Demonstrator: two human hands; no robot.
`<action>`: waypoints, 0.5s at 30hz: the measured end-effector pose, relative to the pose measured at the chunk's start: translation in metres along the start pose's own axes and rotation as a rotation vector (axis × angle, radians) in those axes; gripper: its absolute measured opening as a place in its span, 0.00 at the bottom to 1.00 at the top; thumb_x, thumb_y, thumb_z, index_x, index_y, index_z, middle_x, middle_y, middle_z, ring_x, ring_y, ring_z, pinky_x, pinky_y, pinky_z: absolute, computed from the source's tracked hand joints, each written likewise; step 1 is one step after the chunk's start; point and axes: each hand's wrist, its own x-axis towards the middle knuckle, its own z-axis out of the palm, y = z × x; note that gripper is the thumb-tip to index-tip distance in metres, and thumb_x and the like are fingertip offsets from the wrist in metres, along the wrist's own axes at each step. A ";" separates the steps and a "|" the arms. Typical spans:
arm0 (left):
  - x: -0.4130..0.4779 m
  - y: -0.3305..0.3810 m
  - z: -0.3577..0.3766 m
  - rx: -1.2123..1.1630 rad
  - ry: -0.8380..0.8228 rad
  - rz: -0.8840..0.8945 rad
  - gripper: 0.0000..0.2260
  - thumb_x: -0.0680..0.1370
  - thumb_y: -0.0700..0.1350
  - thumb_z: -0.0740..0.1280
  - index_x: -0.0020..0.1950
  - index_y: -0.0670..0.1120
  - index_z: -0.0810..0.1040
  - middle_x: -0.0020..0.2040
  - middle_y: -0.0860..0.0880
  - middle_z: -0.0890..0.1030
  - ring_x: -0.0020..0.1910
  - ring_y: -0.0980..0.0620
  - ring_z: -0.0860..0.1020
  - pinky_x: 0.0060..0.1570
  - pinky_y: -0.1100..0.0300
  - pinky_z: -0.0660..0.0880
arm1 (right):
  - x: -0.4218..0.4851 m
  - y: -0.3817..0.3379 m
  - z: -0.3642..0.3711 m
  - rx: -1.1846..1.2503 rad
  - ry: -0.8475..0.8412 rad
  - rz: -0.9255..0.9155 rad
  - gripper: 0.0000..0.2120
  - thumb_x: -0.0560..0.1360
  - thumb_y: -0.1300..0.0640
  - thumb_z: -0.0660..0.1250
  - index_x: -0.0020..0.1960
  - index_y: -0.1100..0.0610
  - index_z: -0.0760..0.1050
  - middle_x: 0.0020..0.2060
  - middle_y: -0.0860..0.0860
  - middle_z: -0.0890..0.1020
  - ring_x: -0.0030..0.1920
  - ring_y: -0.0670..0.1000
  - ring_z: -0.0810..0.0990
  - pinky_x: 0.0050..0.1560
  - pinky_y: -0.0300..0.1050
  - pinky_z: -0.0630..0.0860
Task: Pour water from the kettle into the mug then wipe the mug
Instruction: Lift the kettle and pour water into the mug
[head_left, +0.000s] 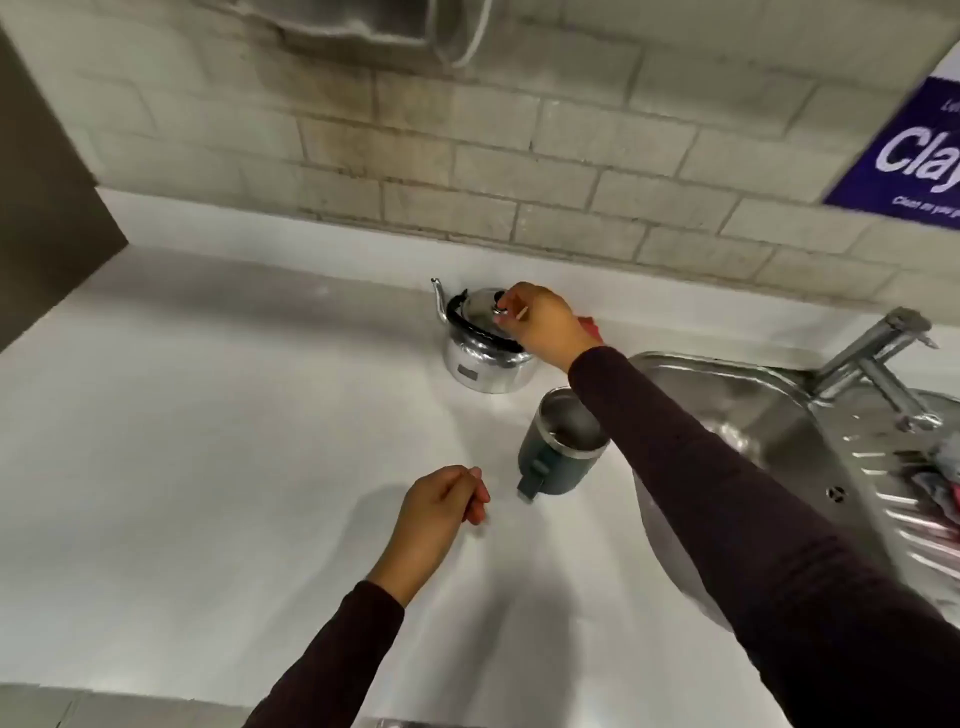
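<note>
1. The right arm (727, 493) reaches forward and to the left, nearly straight, in a dark long sleeve that ends at the wrist.
2. The right hand (545, 325) is bent down at the wrist, back of the hand up, fingers curled together in a pinch at the tips.
3. The left arm (332, 654) comes up from the bottom edge, shorter in reach, in the same dark sleeve.
4. The left hand (439, 512) sits well behind the right, back of the hand up, fingers loosely curled toward the palm, holding nothing that can be seen.
5. The two hands are well apart.
</note>
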 end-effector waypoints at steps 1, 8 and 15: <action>0.000 0.002 0.001 -0.013 0.012 0.002 0.19 0.79 0.44 0.59 0.29 0.49 0.76 0.24 0.55 0.77 0.26 0.62 0.75 0.32 0.74 0.71 | 0.006 0.002 0.004 -0.058 -0.054 -0.027 0.08 0.73 0.59 0.67 0.50 0.63 0.77 0.46 0.59 0.80 0.48 0.57 0.78 0.49 0.45 0.73; 0.002 0.001 0.018 -0.080 0.213 -0.031 0.18 0.79 0.45 0.59 0.30 0.48 0.77 0.25 0.54 0.77 0.27 0.62 0.75 0.33 0.74 0.71 | 0.036 0.020 0.035 -0.327 -0.351 -0.213 0.09 0.74 0.52 0.66 0.46 0.59 0.75 0.41 0.56 0.81 0.42 0.55 0.77 0.41 0.42 0.65; -0.008 -0.003 0.038 -0.129 0.391 -0.064 0.18 0.79 0.44 0.60 0.30 0.47 0.77 0.25 0.53 0.77 0.27 0.60 0.75 0.33 0.73 0.71 | 0.065 0.029 0.032 -0.167 -0.365 -0.223 0.08 0.76 0.54 0.62 0.41 0.57 0.72 0.35 0.52 0.75 0.37 0.53 0.73 0.34 0.43 0.65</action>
